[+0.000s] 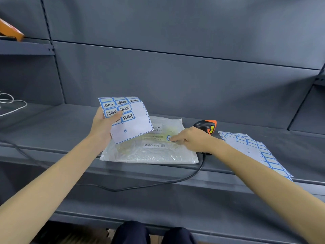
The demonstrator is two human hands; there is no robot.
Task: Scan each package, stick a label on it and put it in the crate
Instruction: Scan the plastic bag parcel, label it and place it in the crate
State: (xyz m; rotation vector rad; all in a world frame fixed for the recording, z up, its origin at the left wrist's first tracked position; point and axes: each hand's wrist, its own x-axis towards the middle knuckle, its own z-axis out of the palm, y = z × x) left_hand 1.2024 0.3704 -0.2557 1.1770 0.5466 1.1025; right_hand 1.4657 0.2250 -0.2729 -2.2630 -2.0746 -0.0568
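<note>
Package (149,152): crinkled, glossy translucent plastic mailer bearing a matt white paper shipping slip (154,138). Label sheet (130,120): thin, smooth paper, faint sheen, curling. Spare label sheets (255,148): the same paper. Scanner (207,126): glossy black and orange plastic. Shelf (52,131): matt grey painted metal.

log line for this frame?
step: labelling | left hand: holds label sheet | right hand: presses label onto package | scanner: idle

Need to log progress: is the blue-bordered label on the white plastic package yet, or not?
On: the small blue-bordered label lies on the white plastic package, the right hand pressing it with a fingertip.
</note>
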